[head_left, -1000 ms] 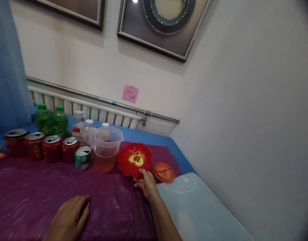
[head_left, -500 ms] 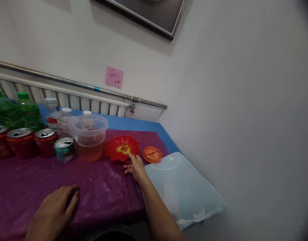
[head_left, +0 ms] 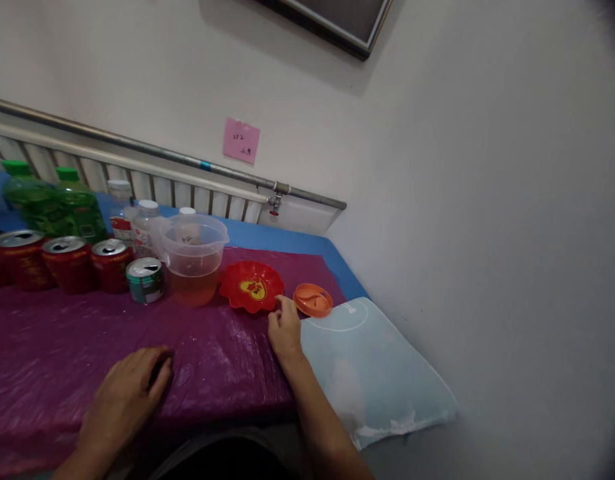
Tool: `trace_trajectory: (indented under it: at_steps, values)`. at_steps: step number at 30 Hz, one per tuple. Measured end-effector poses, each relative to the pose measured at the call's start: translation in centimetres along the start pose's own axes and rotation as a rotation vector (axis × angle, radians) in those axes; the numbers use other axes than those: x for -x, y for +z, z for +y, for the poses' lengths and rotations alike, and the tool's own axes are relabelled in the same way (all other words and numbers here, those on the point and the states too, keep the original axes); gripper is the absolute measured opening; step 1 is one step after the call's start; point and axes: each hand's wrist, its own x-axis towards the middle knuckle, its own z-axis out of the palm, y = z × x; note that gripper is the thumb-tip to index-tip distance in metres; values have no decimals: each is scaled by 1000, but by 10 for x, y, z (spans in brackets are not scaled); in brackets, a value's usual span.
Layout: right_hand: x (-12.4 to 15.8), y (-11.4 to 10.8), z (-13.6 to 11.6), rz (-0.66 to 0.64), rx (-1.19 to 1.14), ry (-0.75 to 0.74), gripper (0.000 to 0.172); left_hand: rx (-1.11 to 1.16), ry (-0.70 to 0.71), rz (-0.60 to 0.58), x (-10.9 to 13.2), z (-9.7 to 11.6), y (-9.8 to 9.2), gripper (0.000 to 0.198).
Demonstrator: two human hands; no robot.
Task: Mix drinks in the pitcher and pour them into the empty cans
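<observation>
My right hand is at the near right edge of a red scalloped plate with a yellow print. Its thumb points up at the rim, apart from the loosely curled fingers; it seems to hold nothing, and I cannot tell whether it touches the plate. Just right of this hand sits a small round orange dish with a curved divider. My left hand rests near the front of the purple plastic sheet, palm down, thumb apart from the bent fingers, holding nothing.
Left of the plate stands a clear pitcher of amber liquid. Beside it are a short green can, several red cans, white-capped bottles and green bottles. A pale blue cushion lies at right, against the wall.
The view has shifted a little, so things appear farther right and higher. My right hand has moved slightly right along the plate's edge, its fingers more curled. My left hand rests much as before.
</observation>
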Motion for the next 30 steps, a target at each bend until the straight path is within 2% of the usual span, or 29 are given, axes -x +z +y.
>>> trace_trajectory:
  at_steps: [3,7,10,16,25,30]
  values:
    - [3,4,3,-63,137,-148,42,3,-2,3,1,-1,1,40]
    - [2,8,9,-99,279,-266,26,6,-7,0,3,-3,3,40]
    - [0,8,12,-97,358,-319,22,6,-5,-4,3,-3,4,38]
    - [1,7,12,-106,469,-361,22,13,-9,35,4,-2,7,36]
    - [2,5,10,-89,532,-386,21,-20,70,181,3,-7,14,34]
    - [5,3,7,-100,553,-382,21,-22,84,199,0,-3,11,31]
